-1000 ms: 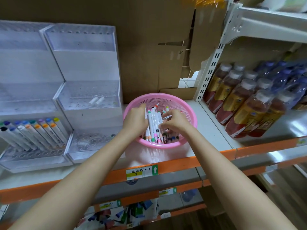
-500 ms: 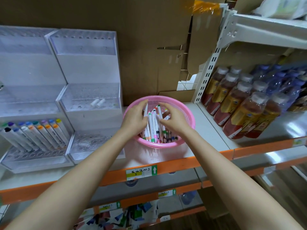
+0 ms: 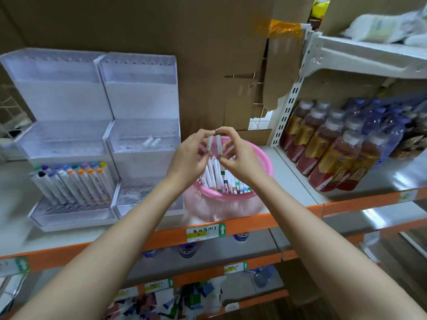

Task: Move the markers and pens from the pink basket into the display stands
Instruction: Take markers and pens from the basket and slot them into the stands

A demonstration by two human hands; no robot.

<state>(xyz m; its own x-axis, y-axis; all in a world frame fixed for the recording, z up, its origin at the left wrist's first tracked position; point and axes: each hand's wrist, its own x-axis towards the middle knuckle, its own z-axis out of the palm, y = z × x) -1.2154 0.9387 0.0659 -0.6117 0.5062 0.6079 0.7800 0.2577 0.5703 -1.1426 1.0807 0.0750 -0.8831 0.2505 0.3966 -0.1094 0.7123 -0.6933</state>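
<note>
Above the round pink plastic basket [image 3: 263,159], the left hand [image 3: 187,158] pinches a plain white marker [image 3: 209,144] and the right hand [image 3: 241,159] a green-capped white marker [image 3: 218,145]; such light fingertip grips could drop either before the clear tiered display stands [image 3: 143,100].

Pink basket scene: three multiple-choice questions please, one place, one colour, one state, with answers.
1. Where are the display stands relative to the pink basket? A) left B) right C) shelf below
2. Top cap colour of the marker the right hand pinches? A) red B) yellow C) green
3. What is the left hand doing? A) hanging empty B) pinching a white marker above the basket C) pushing the basket
Answers: 1 A, the stands sit left of the basket; 2 C, green shows at its top; 3 B, its fingers curl round it over the basket.
</note>
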